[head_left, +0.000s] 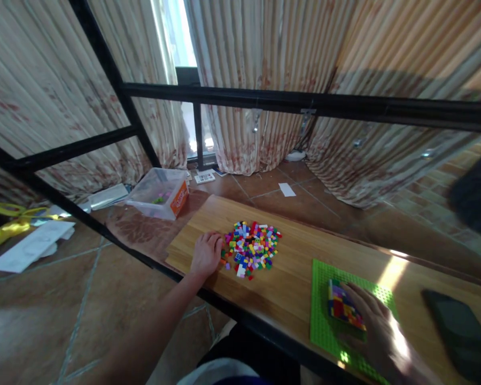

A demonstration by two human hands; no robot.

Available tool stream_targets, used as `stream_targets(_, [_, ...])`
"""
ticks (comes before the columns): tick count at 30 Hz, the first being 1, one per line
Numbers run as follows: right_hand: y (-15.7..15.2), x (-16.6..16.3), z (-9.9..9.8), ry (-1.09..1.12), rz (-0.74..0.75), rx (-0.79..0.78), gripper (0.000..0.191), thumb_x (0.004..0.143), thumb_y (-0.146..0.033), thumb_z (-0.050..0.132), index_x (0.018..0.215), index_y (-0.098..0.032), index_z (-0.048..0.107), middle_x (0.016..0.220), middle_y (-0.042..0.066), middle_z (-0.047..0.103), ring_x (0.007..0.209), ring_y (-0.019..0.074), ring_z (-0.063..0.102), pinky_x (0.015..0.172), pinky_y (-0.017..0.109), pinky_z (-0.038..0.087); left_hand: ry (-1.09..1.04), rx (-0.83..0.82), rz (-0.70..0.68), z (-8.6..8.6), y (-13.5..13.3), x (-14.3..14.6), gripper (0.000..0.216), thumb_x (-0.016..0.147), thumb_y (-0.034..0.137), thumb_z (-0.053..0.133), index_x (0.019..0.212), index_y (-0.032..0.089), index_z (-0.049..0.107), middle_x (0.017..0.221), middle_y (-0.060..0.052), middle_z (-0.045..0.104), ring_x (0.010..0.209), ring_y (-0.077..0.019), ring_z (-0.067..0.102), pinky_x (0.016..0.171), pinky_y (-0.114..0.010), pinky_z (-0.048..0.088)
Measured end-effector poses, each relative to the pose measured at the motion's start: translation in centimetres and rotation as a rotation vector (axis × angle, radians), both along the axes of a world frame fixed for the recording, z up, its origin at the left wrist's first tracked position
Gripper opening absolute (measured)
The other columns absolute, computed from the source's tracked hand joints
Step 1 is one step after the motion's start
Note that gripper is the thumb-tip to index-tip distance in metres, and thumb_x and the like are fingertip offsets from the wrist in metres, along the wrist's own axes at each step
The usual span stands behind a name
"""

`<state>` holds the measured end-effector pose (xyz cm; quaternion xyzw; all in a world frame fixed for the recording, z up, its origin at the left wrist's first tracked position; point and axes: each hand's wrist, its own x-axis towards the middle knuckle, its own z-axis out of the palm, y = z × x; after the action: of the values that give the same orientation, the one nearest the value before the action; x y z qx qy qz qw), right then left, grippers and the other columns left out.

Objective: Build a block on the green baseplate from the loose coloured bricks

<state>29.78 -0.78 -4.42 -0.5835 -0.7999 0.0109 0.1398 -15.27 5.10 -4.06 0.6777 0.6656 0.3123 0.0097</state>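
Observation:
A loose heap of small, colourful toy building bricks lies on the wooden bench. At the heap's left edge rests my left hand, its fingers curled down; whatever might be under the fingertips is hidden. On the bright green studded baseplate to the right sits a compact block of multicoloured bricks. My right hand reaches over the right side of that block. Its fingers are stretched out along the block's far side, with the thumb apart on the near side. This hand is slightly blurred and covers part of the block.
A dark phone-like slab lies right of the baseplate. A clear plastic bin with an orange label stands beyond the bench's left end. Black metal bars cross in front of curtains. White paper lies on the tiled floor.

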Motion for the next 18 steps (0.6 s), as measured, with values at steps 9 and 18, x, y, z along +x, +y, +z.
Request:
stream_targets(9, [2.8, -3.1, 0.7, -0.016, -0.076, -0.035, 0.067, 0.077, -0.049, 0.056, 0.137, -0.019, 0.046, 0.122, 0.014, 0.062, 0.106, 0.0355, 0.057, 0.090, 0.050, 0.049, -0.039, 0.008, -0.002, -0.4, 0.0, 0.1, 0.030, 0.098, 0.033, 0.039, 0.100, 0.019, 0.065, 0.109, -0.008, 0.065, 0.103, -0.0204, 0.058, 0.097, -0.039, 0.045])
stream_targets(18, [9.4, -15.1, 5.8, 0.039, 0.016, -0.014, 0.053, 0.090, -0.053, 0.044, 0.128, -0.018, 0.056, 0.121, 0.017, 0.064, 0.113, 0.0367, 0.057, 0.092, 0.053, 0.046, -0.055, -0.026, 0.016, -0.2, -0.3, 0.3, 0.028, 0.098, 0.033, 0.040, 0.099, 0.021, 0.065, 0.108, -0.007, 0.065, 0.102, -0.0205, 0.058, 0.095, -0.040, 0.044])
